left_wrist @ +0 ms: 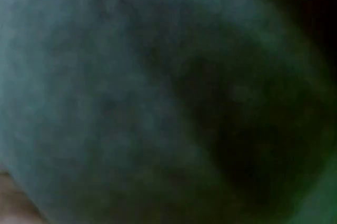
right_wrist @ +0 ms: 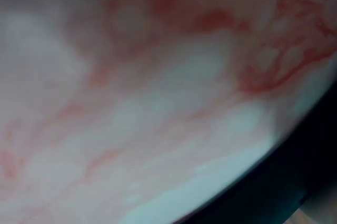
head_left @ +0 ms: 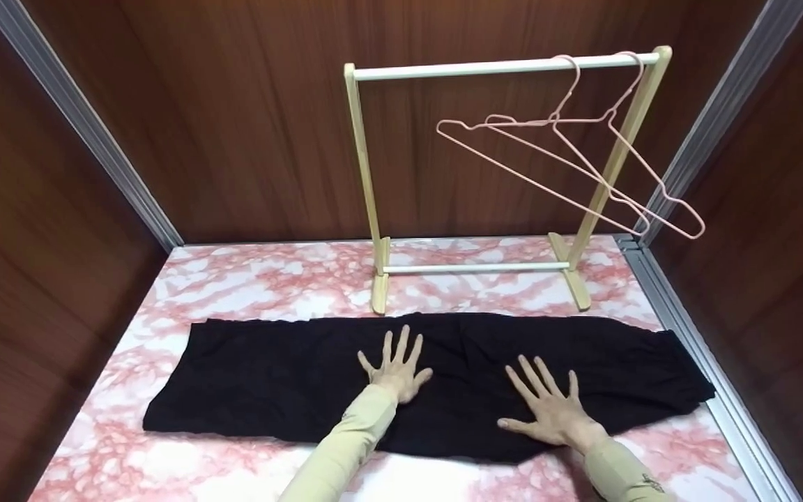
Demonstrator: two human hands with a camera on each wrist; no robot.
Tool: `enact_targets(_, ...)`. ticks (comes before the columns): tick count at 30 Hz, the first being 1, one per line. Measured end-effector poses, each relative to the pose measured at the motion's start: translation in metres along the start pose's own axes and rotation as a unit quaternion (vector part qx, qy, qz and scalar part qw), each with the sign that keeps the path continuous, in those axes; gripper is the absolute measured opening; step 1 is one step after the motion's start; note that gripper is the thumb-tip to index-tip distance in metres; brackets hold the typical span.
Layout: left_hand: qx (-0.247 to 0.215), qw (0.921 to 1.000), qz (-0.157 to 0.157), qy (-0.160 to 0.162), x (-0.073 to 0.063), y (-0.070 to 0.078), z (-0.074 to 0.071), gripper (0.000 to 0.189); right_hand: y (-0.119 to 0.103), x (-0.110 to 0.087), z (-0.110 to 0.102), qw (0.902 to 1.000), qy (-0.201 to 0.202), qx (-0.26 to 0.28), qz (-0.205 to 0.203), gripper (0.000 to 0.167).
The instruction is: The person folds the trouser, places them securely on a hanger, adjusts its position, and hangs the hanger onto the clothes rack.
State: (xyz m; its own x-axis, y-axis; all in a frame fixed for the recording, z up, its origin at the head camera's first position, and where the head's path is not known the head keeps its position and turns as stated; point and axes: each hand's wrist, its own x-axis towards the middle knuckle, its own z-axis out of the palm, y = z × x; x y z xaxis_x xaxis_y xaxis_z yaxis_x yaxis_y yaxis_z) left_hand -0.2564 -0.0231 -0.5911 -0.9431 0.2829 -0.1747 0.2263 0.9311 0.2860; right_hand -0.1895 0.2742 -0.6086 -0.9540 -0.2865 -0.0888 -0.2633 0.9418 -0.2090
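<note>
Black trousers (head_left: 269, 376) lie flat across the table, folded lengthwise, with the gathered waist end at the right. My left hand (head_left: 396, 373) rests on the middle of the cloth, fingers spread and straight. Farther right, my right hand (head_left: 551, 411) lies on the same trousers near their front edge, its fingers also spread out. Neither hand grips anything. Dark blur fills the left wrist view. In the right wrist view the marbled tabletop (right_wrist: 158, 103) shows, with a dark edge of the trousers (right_wrist: 253, 182) at the lower right.
Behind the trousers stands a wooden garment rack (head_left: 365, 174) with white bars. Two pink hangers (head_left: 534, 181) hang at the right of its top bar. Brown wood-grain walls (head_left: 234, 125) enclose the table at the back and sides, and a metal rail (head_left: 708, 376) runs along the right edge.
</note>
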Motion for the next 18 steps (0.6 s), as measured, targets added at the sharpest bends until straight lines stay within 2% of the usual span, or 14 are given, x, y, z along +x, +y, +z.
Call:
enact_targets(3, 0.06, 0.9942, 0.074, 0.051, -0.007, 0.004, -0.004, 0.065, -0.002, -0.003, -0.003, 0.9998, 0.018, -0.001, -0.007, 0.097)
enact_targets(6, 0.09, 0.975, 0.18, 0.094, -0.019, 0.005, -0.008, 0.063, -0.006, -0.006, -0.006, 0.9972, 0.063, 0.01, -0.039, 0.091)
enact_targets(9, 0.081, 0.9521, 0.282, 0.085, -0.031, 0.006, -0.012, 0.069, -0.011, -0.009, -0.011, 0.9869, 0.123, 0.025, -0.101, 0.08)
enact_targets(11, 0.087, 0.9365, 0.333, 0.068, -0.037, 0.006, -0.014, 0.078, -0.016, -0.011, -0.015, 0.9778, 0.149, 0.029, -0.144, 0.064)
enact_targets(13, 0.106, 0.9262, 0.358, 0.05, -0.042, 0.006, -0.014, 0.085, -0.02, -0.013, -0.019, 0.9718, 0.15, 0.031, -0.179, 0.047)
enact_targets(15, 0.129, 0.9209, 0.366, 0.038, -0.044, 0.005, -0.013, 0.087, -0.024, -0.013, -0.022, 0.9701, 0.129, 0.027, -0.204, 0.038)
enact_targets(18, 0.146, 0.9233, 0.355, 0.011, -0.047, 0.003, -0.012, 0.084, -0.028, -0.013, -0.024, 0.9718, 0.084, 0.017, -0.219, 0.038)
